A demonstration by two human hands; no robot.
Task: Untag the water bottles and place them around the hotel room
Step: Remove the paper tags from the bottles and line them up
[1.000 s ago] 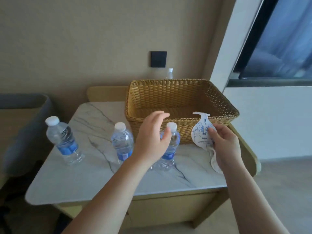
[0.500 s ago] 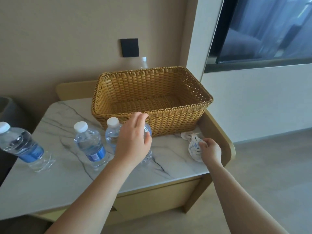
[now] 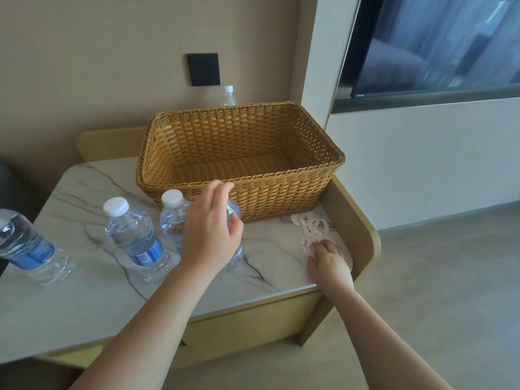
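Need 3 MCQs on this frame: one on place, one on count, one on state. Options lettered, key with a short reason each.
1. Where do the paper tags lie?
A. inside the basket
B. on the marble tabletop, right of the basket's front
C. on the floor

2. How many white bottle caps show?
A. two
B. three
C. five

3. What is in the wicker basket?
A. nothing visible
B. bottles
C. tags

Key: 1 B, the tags sit on the marble by the table's raised right edge, with the right hand resting on them. 2 B, two caps on the bottles in front and one behind the basket; the bottle at the left edge is cut off and the left hand covers the top of another. 3 A, only the woven bottom shows.
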